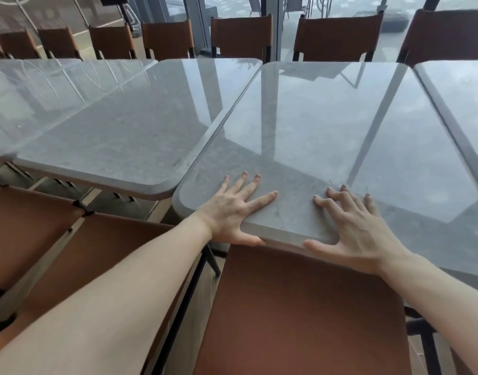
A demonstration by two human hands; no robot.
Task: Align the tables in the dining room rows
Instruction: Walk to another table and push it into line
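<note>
Count: four grey surfaces [327, 125] in the row; two hands [232, 209]; seven brown chair backs [241, 36] beyond (far edge).

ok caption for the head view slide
Both hands press the near edge of a glossy grey stone-top table.
</note>
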